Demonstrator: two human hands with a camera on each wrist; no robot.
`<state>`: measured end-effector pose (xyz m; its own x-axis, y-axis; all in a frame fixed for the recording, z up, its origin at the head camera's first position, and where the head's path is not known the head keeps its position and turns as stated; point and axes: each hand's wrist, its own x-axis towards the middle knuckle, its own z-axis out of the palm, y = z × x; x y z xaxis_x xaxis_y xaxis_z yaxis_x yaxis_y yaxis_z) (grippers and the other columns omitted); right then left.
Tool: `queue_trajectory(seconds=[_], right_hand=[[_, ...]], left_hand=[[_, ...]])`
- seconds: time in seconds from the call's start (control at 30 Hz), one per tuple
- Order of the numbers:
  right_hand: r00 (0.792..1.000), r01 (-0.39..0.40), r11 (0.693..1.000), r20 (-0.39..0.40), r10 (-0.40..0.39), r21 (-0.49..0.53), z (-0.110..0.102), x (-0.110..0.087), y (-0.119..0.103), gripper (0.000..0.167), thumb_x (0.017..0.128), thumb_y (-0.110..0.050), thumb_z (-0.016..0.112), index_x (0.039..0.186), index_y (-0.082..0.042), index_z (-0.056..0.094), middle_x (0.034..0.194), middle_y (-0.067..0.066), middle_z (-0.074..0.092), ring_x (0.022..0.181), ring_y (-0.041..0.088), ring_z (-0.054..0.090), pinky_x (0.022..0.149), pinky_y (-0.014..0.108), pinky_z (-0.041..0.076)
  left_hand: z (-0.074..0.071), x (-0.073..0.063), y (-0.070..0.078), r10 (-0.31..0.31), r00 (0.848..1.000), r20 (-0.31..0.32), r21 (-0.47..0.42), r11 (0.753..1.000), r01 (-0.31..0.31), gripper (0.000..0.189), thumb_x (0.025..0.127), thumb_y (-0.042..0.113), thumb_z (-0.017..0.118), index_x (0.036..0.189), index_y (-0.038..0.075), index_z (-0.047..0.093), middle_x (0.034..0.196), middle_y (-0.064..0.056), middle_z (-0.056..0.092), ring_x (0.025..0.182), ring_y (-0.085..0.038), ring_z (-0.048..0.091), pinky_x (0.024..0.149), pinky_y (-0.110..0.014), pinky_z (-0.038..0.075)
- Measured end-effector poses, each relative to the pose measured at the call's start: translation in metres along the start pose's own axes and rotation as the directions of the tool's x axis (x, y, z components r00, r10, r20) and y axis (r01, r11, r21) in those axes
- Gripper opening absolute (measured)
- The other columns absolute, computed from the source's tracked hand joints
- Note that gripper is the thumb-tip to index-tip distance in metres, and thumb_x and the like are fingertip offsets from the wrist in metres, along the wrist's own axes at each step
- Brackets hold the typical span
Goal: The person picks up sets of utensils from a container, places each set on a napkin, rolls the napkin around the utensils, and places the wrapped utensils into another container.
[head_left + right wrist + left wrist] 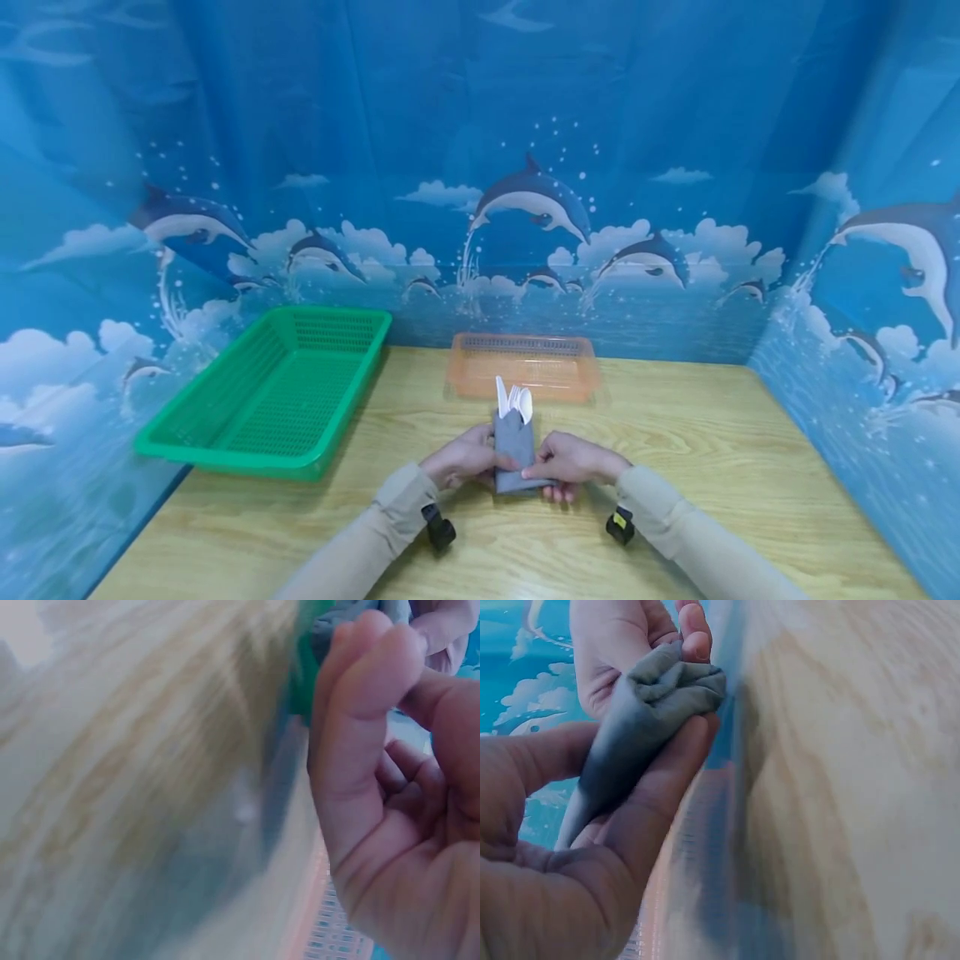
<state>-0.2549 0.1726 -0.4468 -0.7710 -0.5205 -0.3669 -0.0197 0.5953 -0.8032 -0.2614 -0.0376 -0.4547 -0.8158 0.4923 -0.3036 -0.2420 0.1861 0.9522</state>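
A folded grey cloth napkin (514, 446) is held up above the table between both hands. From its top stick out a white plastic knife (502, 397), fork (514, 397) and spoon (526, 406). My left hand (468, 457) grips the napkin's left side, thumb across the front; in the left wrist view its fingers curl round the rolled cloth (641, 720). My right hand (573, 460) pinches the lower right part, where a flap of cloth sticks out to the right. The right wrist view shows the right fingers (360, 727) bent, with only a bit of the cloth visible.
A large green plastic basket (322, 454) stands at the left of the wooden table (697, 442). At the back middle, beyond the cutlery, lies a shallow orange basket (525, 385). A blue dolphin-print curtain (420, 108) hangs behind and at both sides.
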Motion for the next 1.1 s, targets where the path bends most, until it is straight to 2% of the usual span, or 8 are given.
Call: queue_trajectory(seconds=[0.13, 0.3, 0.47, 0.63, 0.8, 1.0, 1.1], right_hand=[[0.998, 0.041, 0.999, -0.050, -0.041, -0.008, -0.003, -0.004, -0.007, 0.032, 0.092, -0.031, 0.068, 0.075, -0.005, 0.063, 0.061, 0.007, 0.065, 0.044, 0.008, 0.052, 0.041, 0.023, 0.048], [0.991, 0.069, 0.998, -0.116, -0.069, -0.006, -0.008, -0.008, -0.014, 0.031, 0.090, -0.031, 0.071, 0.075, -0.005, 0.063, 0.066, 0.015, 0.066, 0.043, 0.008, 0.051, 0.042, 0.028, 0.050], [0.981, 0.094, 0.996, -0.172, -0.092, 0.001, -0.011, -0.012, -0.017, 0.030, 0.090, -0.030, 0.071, 0.075, -0.005, 0.062, 0.063, 0.013, 0.064, 0.043, 0.008, 0.050, 0.043, 0.032, 0.050], [0.974, 0.127, 0.991, -0.194, -0.116, 0.045, -0.014, -0.013, -0.021, 0.031, 0.092, -0.030, 0.068, 0.077, -0.004, 0.061, 0.059, 0.007, 0.058, 0.042, 0.008, 0.048, 0.044, 0.035, 0.050], [0.973, 0.136, 0.986, -0.198, -0.115, 0.096, -0.017, -0.015, -0.023, 0.029, 0.094, -0.030, 0.066, 0.081, -0.004, 0.065, 0.056, 0.001, 0.054, 0.041, 0.008, 0.047, 0.045, 0.030, 0.049], [0.982, 0.135, 0.974, -0.159, -0.106, 0.180, -0.019, -0.015, -0.021, 0.028, 0.095, -0.029, 0.065, 0.091, -0.002, 0.068, 0.059, -0.003, 0.050, 0.045, 0.006, 0.043, 0.046, 0.022, 0.049], [0.985, 0.132, 0.963, -0.136, -0.102, 0.237, -0.020, -0.015, -0.018, 0.027, 0.096, -0.028, 0.064, 0.096, -0.001, 0.068, 0.065, -0.002, 0.054, 0.047, 0.005, 0.040, 0.047, 0.021, 0.048]], left_hand=[[-0.005, -0.002, 0.005, 0.038, 0.999, 0.024, -0.050, 0.998, -0.037, 0.067, 0.087, -0.003, 0.064, 0.146, -0.005, 0.033, 0.130, -0.026, 0.057, 0.108, -0.035, 0.065, 0.087, -0.042, 0.058], [-0.007, -0.001, 0.009, 0.084, 0.995, 0.052, -0.151, 0.986, -0.075, 0.073, 0.089, -0.004, 0.061, 0.152, -0.001, 0.024, 0.137, -0.027, 0.050, 0.117, -0.037, 0.060, 0.094, -0.045, 0.054], [-0.004, 0.001, 0.010, 0.139, 0.987, 0.076, -0.231, 0.966, -0.118, 0.074, 0.092, -0.002, 0.059, 0.155, 0.006, 0.020, 0.141, -0.026, 0.046, 0.121, -0.037, 0.057, 0.099, -0.046, 0.051], [0.002, 0.005, 0.012, 0.171, 0.983, 0.062, -0.312, 0.939, -0.144, 0.074, 0.094, 0.001, 0.060, 0.155, 0.011, 0.019, 0.140, -0.025, 0.045, 0.114, -0.032, 0.062, 0.096, -0.044, 0.054], [0.007, 0.007, 0.011, 0.195, 0.980, 0.030, -0.366, 0.915, -0.171, 0.071, 0.094, 0.002, 0.061, 0.153, 0.009, 0.023, 0.134, -0.026, 0.049, 0.099, -0.026, 0.069, 0.088, -0.042, 0.057], [0.011, 0.009, 0.006, 0.213, 0.977, -0.028, -0.383, 0.900, -0.207, 0.073, 0.091, 0.004, 0.067, 0.150, 0.003, 0.025, 0.132, -0.026, 0.052, 0.093, -0.024, 0.071, 0.083, -0.041, 0.059], [0.012, 0.011, 0.005, 0.211, 0.977, -0.040, -0.378, 0.901, -0.211, 0.066, 0.091, 0.005, 0.068, 0.146, 0.001, 0.032, 0.128, -0.025, 0.054, 0.093, -0.023, 0.071, 0.084, -0.042, 0.059]])
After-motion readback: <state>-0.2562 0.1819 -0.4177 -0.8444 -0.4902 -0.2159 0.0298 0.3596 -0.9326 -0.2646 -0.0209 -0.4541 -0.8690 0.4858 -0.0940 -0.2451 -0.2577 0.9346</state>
